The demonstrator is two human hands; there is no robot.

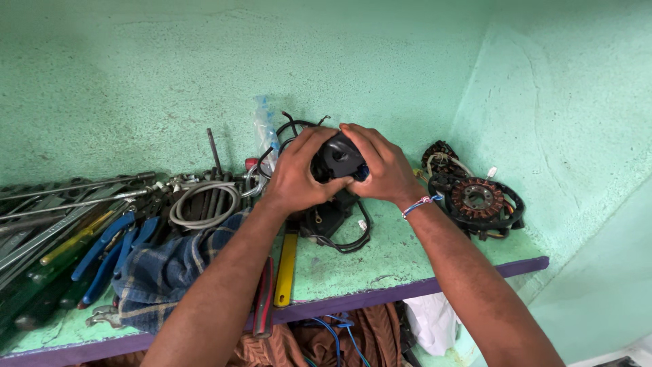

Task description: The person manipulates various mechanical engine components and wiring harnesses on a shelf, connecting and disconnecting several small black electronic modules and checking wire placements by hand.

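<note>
Two hands; one black switch housing; two stator coils; one checked cloth.

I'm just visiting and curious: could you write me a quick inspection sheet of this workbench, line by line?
Surface: pale green shelf with a purple front edge, scuffed and crowded on its left half.
Job's things: black plastic switch housing, held up between both hands; its black wires hang down to the shelf.
Clutter: blue-handled pliers, checked blue cloth, yellow-handled tool, red-handled tool, long metal spanners.
Hands: left hand and right hand both gripping the housing.
Cables: coiled grey cable; blue wires below the shelf.
Surroundings: round copper-wound stator coil at right; rough green plastered wall; brown fabric beneath.
</note>
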